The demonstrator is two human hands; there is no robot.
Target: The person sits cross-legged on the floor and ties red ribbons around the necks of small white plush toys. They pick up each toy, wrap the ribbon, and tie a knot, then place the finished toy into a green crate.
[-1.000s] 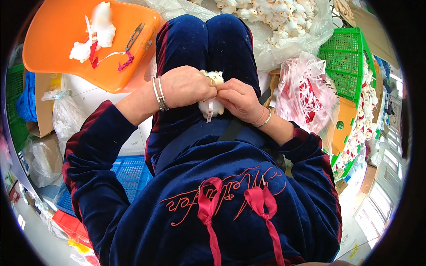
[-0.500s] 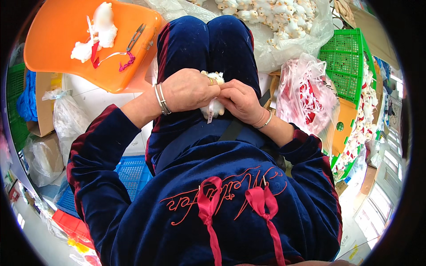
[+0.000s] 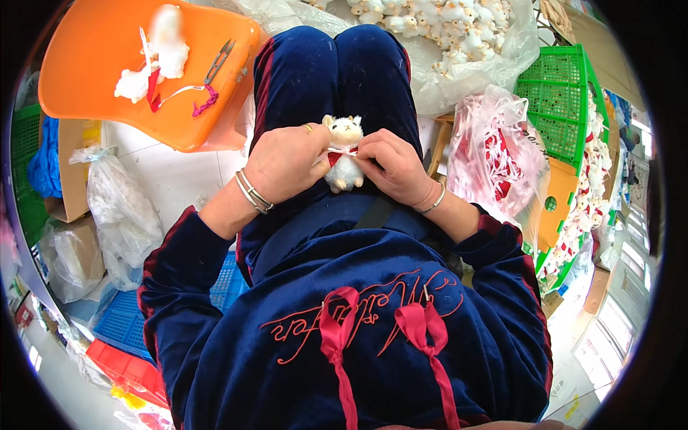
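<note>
A small white plush animal (image 3: 347, 173) rests upright in my lap, its head toward my knees. Round its neck runs a thin white ribbon (image 3: 344, 151), with a bit of red cloth (image 3: 334, 158) below it on the left. My left hand (image 3: 290, 159) is closed in a pinch on the ribbon at the left of the neck. On the other side my right hand (image 3: 394, 168) pinches the ribbon too, thumb and forefinger pressed together. The ribbon's ends are hidden by my fingers.
On an orange stool (image 3: 93, 79) at the left lie white plush pieces (image 3: 170, 61), thread snips (image 3: 219, 62) and a purple cord (image 3: 206, 102). Ahead, a plastic sack (image 3: 423, 79) holds many plush animals. At right stand a bag of red-and-white pieces (image 3: 494, 154) and a green crate (image 3: 548, 100).
My hands have moved apart, the left one shifting left and down. The plush animal's face, neck and red cloth now show, while a white tag at its lower edge has gone from sight.
</note>
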